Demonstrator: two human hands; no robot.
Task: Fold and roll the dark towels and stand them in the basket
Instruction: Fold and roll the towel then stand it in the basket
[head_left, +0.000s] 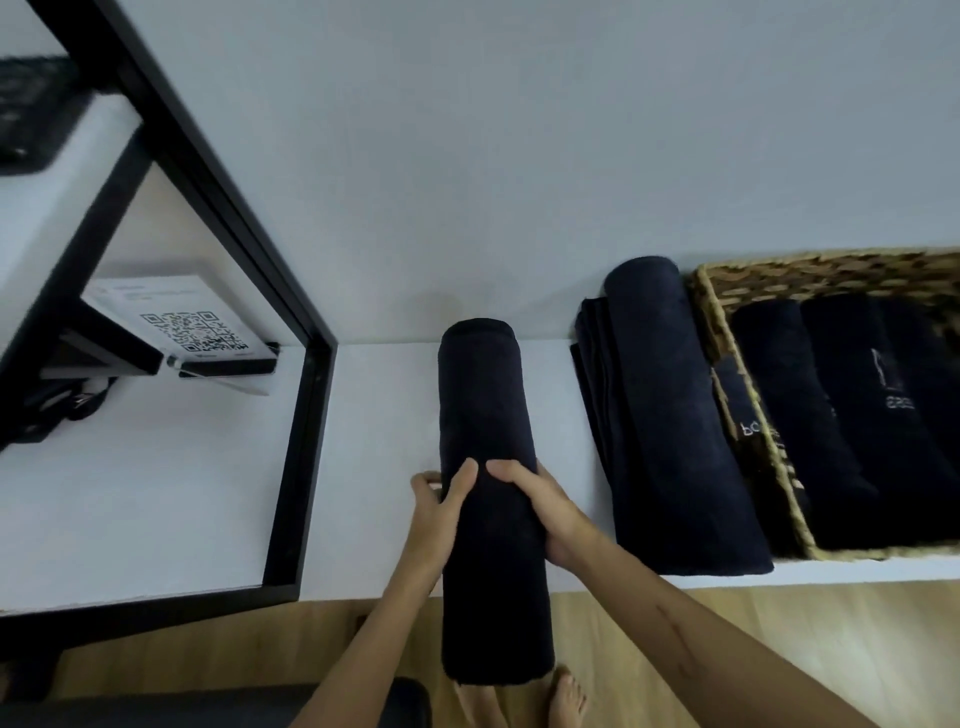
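I hold a rolled dark towel (488, 415) lengthwise above the white counter, its near end hanging past the counter's front edge. My left hand (439, 512) grips its left side, thumb over the top. My right hand (545, 512) grips its right side from the other flank. Another rolled dark towel (670, 415) lies on a folded dark towel (589, 374) to the right. A woven basket (714, 317) at the far right holds several rolled dark towels (810, 415).
A black-framed mirror (306, 395) stands on the white counter (384, 467) at the left, reflecting a QR-code card (192, 327). The wall rises behind. Wooden floor (779, 613) and bare feet (566, 696) show below the counter's edge.
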